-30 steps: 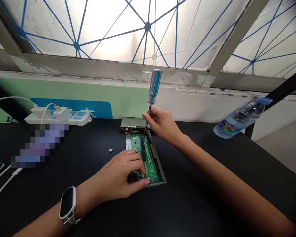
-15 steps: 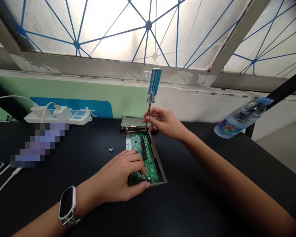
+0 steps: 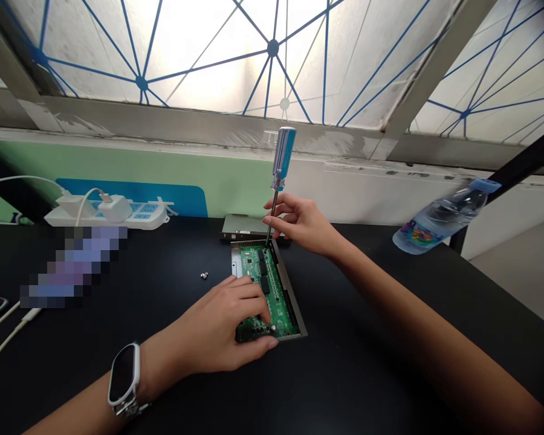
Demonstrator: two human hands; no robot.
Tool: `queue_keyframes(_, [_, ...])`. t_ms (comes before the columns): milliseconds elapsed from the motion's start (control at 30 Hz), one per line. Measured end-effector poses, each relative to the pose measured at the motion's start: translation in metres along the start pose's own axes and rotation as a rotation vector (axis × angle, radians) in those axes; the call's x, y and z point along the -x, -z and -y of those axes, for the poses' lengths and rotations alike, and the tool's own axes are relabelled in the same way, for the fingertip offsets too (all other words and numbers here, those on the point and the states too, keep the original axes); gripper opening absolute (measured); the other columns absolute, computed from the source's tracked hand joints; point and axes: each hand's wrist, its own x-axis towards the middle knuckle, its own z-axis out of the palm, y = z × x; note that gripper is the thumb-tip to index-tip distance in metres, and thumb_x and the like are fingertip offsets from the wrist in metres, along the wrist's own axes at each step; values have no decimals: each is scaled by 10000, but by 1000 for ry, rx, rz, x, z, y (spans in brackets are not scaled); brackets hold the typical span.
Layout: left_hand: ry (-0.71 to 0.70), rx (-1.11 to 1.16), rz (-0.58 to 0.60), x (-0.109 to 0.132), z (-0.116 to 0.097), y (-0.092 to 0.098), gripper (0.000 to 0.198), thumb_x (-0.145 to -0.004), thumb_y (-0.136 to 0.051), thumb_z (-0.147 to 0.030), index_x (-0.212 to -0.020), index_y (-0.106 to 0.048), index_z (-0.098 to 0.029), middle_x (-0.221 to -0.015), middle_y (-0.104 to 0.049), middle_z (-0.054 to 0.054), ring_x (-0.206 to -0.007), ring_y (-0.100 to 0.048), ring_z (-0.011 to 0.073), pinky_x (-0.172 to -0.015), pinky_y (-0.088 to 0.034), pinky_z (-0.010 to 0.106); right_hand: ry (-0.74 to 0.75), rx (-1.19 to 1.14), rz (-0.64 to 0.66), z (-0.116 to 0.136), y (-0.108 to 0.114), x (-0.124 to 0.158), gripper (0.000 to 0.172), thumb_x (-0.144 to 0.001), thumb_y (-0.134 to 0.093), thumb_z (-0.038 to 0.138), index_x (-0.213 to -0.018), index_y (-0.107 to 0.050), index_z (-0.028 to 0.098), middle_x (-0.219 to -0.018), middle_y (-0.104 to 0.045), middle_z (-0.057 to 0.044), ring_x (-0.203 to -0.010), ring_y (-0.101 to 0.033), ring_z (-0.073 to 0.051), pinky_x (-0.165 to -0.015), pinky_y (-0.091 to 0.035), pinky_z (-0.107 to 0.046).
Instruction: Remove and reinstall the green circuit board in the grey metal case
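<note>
A screwdriver (image 3: 283,154) with a blue and clear handle stands nearly upright, leaning slightly right at the top. Its shaft is pinched between the fingers of my right hand (image 3: 306,225). The tip meets the far edge of a green circuit board (image 3: 278,308), which sits in a shallow metal casing (image 3: 291,292). My left hand (image 3: 229,320) is closed over the board's near left part, thumb along the casing's front edge and fingers bent onto the board. The left fingers hide part of the board. A few small screws (image 3: 204,275) lie on the black table to the left.
Behind the board lies a grey metal cover (image 3: 245,225). A white power strip (image 3: 152,212) with plugged-in adapters is at the back left, cables running forward. A plastic water bottle (image 3: 439,220) leans at the right. The window wall (image 3: 240,184) bounds the table's back.
The screwdriver handle has turned about its axis, showing a different striping. Both hands keep nearly the same places, and the board stays put.
</note>
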Motion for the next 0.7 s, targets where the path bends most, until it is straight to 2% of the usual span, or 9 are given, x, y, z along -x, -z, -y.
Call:
queue_keyframes(67, [-1, -6, 1, 0, 0, 0, 113, -891, -725, -305, -911, -658, -217, -937, -688, 15, -917, -599, 223, -841, -395, 370, -23, -42, 58, 1, 2, 0, 276, -913, -697, 318, -1147, -640, 184, -1004, -756, -69, -685, -755, -176, -537, -512, -265])
queue_keyframes(167, [-3, -10, 1, 0, 0, 0, 119, -888, -729, -310, -916, -659, -217, -947, -689, 17, -922, -600, 225, -838, -394, 370, -44, -81, 88, 2, 4, 1, 222, -928, -666, 301, -1106, -653, 168, -1042, -782, -97, -686, -754, -167, -546, -516, -259])
queue_keyframes(267, [-4, -7, 1, -1, 0, 1, 124, -886, -731, -311, -919, -661, -215, -948, -692, 18, -920, -600, 225, -841, -396, 372, -35, -82, 55, 1, 4, 0, 214, -898, -719, 347, -1002, -659, 169, -959, -787, -84, -651, -745, -166, -545, -510, -263])
queue_keyframes(433, [-1, -9, 2, -1, 0, 0, 119, -880, -736, -303, -913, -663, -215, -944, -692, 20, -916, -600, 227, -833, -401, 369, -12, -64, -15, -3, 2, -1, 308, -841, -789, 444, -859, -611, 193, -847, -750, -45, -619, -738, -181, -522, -490, -273])
queue_keyframes(600, [-1, -7, 0, 0, -1, 0, 115, -885, -732, -301, -915, -665, -213, -941, -691, 20, -916, -597, 227, -839, -402, 371, -24, -36, -50, -4, 1, -1, 327, -826, -799, 446, -827, -579, 204, -815, -722, -25, -620, -740, -189, -499, -485, -271])
queue_keyframes(700, [-3, -6, 2, 0, 0, 1, 115, -886, -731, -301, -916, -665, -212, -944, -691, 22, -923, -596, 229, -845, -399, 373, -17, -12, -41, -3, 1, 0, 285, -847, -780, 427, -907, -621, 198, -916, -736, -45, -633, -744, -183, -507, -506, -273])
